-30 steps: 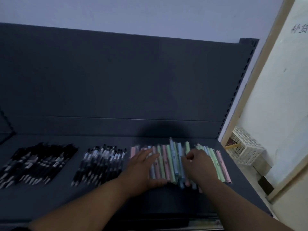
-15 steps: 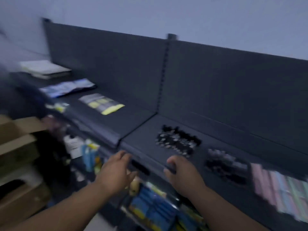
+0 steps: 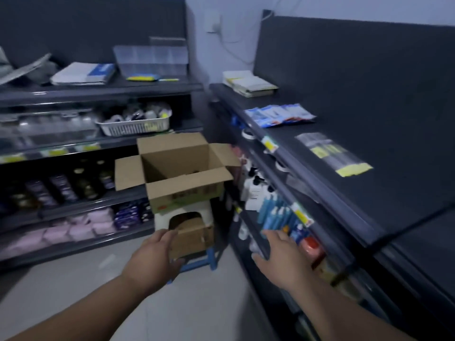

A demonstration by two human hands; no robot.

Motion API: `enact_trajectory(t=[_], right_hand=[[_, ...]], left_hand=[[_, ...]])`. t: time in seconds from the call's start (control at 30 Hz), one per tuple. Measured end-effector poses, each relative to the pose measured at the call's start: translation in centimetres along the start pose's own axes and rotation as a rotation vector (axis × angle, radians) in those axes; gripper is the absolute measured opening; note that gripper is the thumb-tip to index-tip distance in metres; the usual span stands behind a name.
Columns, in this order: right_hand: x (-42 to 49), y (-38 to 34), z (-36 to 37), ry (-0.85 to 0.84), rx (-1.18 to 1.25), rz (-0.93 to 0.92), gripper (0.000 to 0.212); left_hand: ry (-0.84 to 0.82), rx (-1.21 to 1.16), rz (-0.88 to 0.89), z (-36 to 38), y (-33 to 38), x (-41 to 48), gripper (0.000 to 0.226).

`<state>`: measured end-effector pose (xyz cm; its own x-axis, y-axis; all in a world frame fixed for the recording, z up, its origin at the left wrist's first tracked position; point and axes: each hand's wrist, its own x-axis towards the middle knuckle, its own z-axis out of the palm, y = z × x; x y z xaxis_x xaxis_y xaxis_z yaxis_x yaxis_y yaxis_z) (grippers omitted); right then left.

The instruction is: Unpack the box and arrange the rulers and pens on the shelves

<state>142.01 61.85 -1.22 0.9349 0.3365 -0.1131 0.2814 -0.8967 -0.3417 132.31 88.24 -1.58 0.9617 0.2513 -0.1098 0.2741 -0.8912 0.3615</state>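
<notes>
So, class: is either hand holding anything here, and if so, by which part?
Nothing is held. The left hand and right hand are both open and empty, stretched toward the open cardboard box.

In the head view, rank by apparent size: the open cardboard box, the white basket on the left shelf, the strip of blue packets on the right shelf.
1. Open cardboard box, clearly largest.
2. and 3. White basket and blue packets look about alike, so no ranking; both sit at differing distances from the camera.

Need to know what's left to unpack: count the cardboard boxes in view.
2. An open cardboard box sits on the white stool; a second box sits under that stool. Others may be hidden.
</notes>
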Motion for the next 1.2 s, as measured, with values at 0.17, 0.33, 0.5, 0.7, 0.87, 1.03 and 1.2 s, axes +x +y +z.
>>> enact_trajectory(t=[0.17,0.33,0.5,0.7,0.87,1.03,1.2], right_hand=[[9.0,-2.4,0.6,-0.04,0.05,-0.077,0.061],[20.5,-3.7,-0.4,-0.037,0.102,-0.154,0.06],[30.5,-5.5,-1.5,-0.064,0.087,-0.233,0.06],[38.7,-8.5,0.7,-0.166,0.117,-0.22,0.059],[44.0,-10.5,3.9,-0.238,0.131,-0.174,0.057],[48.4,-12.3,8.1,-0.301,0.092,-0.156,0.059],[52.4,-13.0,12.4,-0.507,0.019,-0.242,0.071]], left_hand=[[0.046,-0.04,-0.093,-0.6,-2.2,5.7,0.071],[0.136,-0.07,-0.192,-1.8,-1.9,14.9,0.072],[0.179,-0.095,-0.28,-3.2,-1.9,23.6,0.07],[0.165,-0.134,-0.358,-3.3,-4.6,30.9,0.067],[0.059,-0.165,-0.383,-2.1,-9.0,36.5,0.07],[-0.1,-0.187,-0.411,0.8,-13.6,41.6,0.071],[-0.363,-0.14,-0.491,5.1,-15.9,45.5,0.085]])
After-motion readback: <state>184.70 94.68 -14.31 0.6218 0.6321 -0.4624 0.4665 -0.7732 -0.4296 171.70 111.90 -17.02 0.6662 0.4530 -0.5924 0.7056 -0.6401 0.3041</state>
